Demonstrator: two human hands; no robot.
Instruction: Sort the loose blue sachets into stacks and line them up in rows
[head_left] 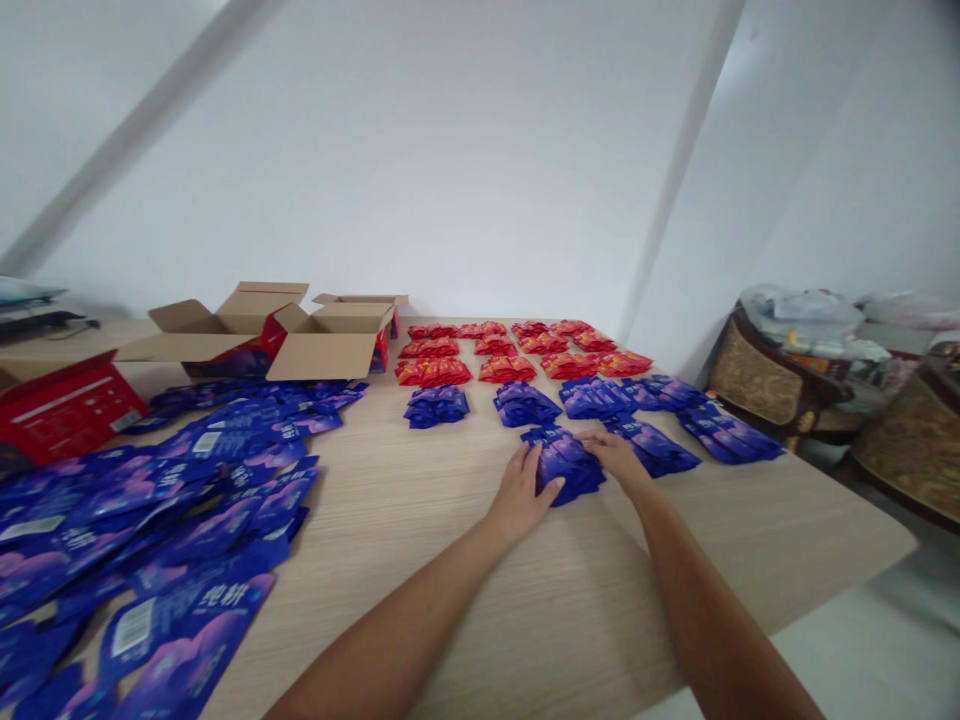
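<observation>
A small pile of blue packets (566, 463) lies on the wooden table between my two hands. My left hand (523, 492) rests against the pile's left side, thumb and fingers spread apart. At the pile's upper right, my right hand (613, 458) touches the packets; its fingers are partly bent and the grip is unclear. Beside it on the right is another blue pile (652, 447). Behind are more blue piles, one at the left (436, 406) and one nearer the middle (526, 403).
Rows of red packets (506, 368) stand at the back. Many loose blue packets (172, 500) cover the table's left. Open cardboard boxes (322, 350) and a red box (71, 410) are behind them. Patterned chairs (761, 375) stand past the table's right edge.
</observation>
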